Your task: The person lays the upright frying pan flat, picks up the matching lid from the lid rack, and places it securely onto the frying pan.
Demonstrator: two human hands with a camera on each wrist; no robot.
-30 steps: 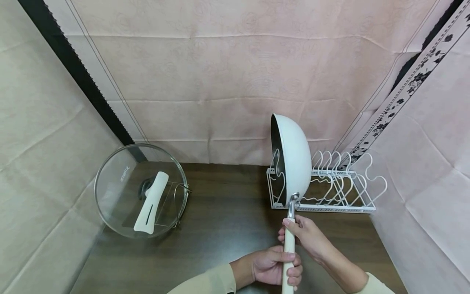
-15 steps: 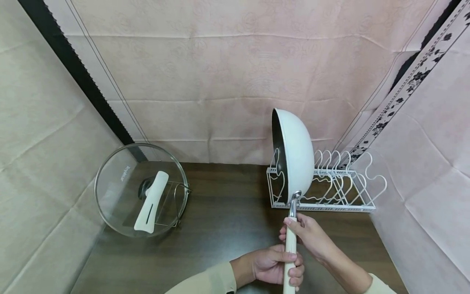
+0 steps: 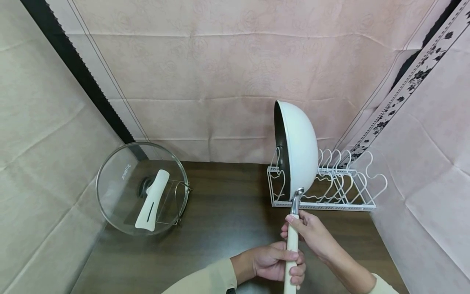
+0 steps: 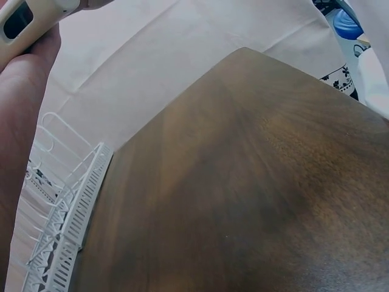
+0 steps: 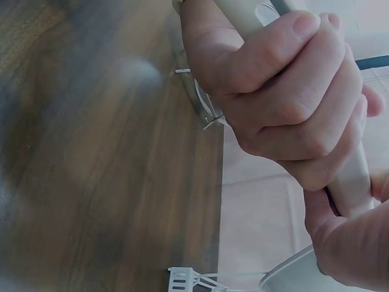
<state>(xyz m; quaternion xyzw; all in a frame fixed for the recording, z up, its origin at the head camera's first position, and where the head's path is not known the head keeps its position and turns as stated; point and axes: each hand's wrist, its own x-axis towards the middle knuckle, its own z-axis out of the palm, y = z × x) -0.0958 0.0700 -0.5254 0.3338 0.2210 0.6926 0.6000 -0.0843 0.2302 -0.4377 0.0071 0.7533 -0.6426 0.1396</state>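
Observation:
A wok (image 3: 299, 151), white outside and dark inside, is held on its side over the left end of a white dish rack (image 3: 338, 207). Its cream handle (image 3: 292, 241) points toward me in the head view. My left hand (image 3: 273, 261) grips the lower part of this handle, fingers wrapped round it. Higher up, close to the metal neck (image 3: 296, 200), my right hand (image 3: 312, 234) holds the handle with the thumb along its top. The right wrist view shows both hands on the handle, and a bit of the wok at the bottom.
A glass lid (image 3: 121, 204) with a white grip (image 3: 151, 202) leans in a wire stand (image 3: 177, 220) at the left of the brown wooden table (image 3: 220, 196). Pale cloth walls (image 3: 235, 73) enclose the table at the back and sides.
The wok has risen in the head view and shifted slightly right, relative to the rack. Both hands have moved along with the handle, keeping their grip. Lid and rack stay put.

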